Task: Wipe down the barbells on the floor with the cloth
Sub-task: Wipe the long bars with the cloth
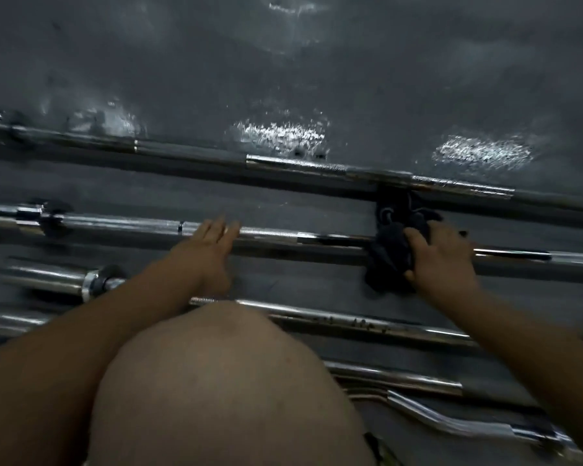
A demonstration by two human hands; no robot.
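While the right hand point(441, 253), right of centre in the frame, curls its fingers round a bunched dark cloth point(389, 253) and holds it against the second barbell point(334, 242), the left hand point(212, 245) lies flat left of centre. Its fingers are straight and close together, and their tips rest on the same bar's chrome shaft. The cloth drapes over that shaft, and its loose upper end reaches up to the farthest barbell point(293, 163), which crosses the whole frame from the left edge down toward the right. Both bars lie on a dark grey floor point(350, 79) with bright glossy patches in the upper half. Nearer the person, a third barbell point(350, 322) shows its thick sleeve at lower left. A fourth barbell point(394, 376) and a bent curl bar point(451, 422) sit at lower right. A bare knee point(223, 381) fills the bottom centre and hides the middle of these nearer bars, while both forearms cross over them on the way to the hands.
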